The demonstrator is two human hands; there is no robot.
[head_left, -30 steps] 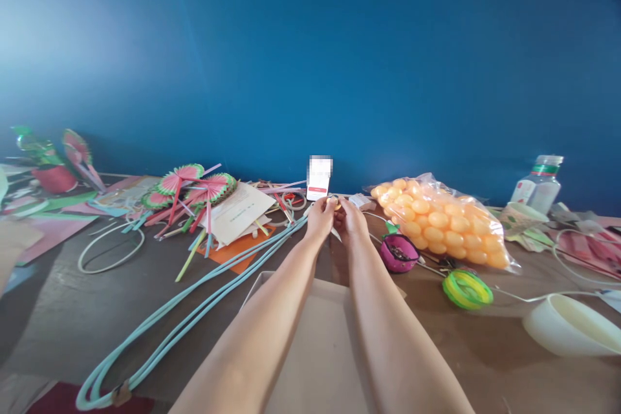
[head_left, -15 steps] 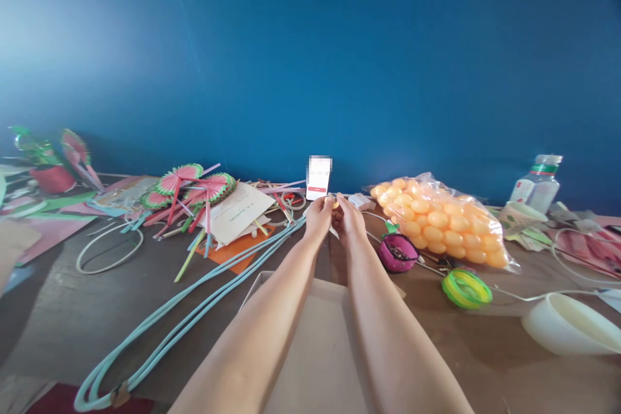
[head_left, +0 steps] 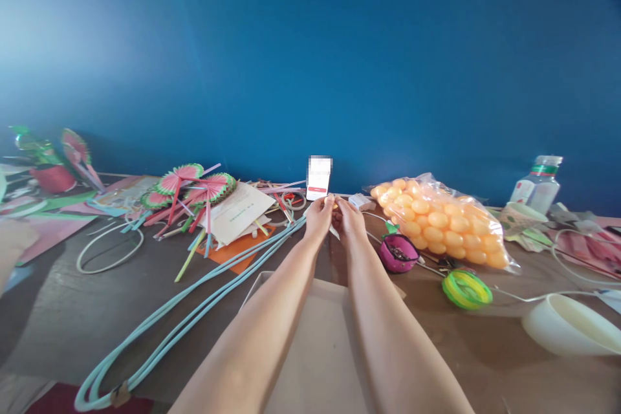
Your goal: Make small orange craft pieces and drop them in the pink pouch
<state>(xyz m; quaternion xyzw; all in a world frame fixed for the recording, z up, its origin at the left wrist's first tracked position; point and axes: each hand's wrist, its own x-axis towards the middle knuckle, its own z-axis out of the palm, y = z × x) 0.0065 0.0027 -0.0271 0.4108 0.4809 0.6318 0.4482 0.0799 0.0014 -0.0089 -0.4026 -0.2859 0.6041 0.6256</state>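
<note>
Both arms reach out over a brown table (head_left: 72,310). My left hand (head_left: 319,218) and my right hand (head_left: 350,220) meet at the table's far middle with fingers pinched together round a small yellowish thing (head_left: 334,206) that I cannot make out. A thin white strip (head_left: 334,233) shows just under the hands. Right behind them a white card with a red band (head_left: 318,182) stands against the blue wall. A cardboard sheet (head_left: 323,349) lies under my forearms.
A clear bag of orange balls (head_left: 444,220) lies right of the hands, with a magenta pouch (head_left: 398,252), a green-yellow ring (head_left: 466,288), a white bowl (head_left: 567,326) and a bottle (head_left: 538,186). Left: long teal tubes (head_left: 194,301), paper fans (head_left: 194,186), straws, a wire hoop (head_left: 110,248).
The hands have stayed in place and only their fingers have shifted slightly round the small thing. Nothing else has moved.
</note>
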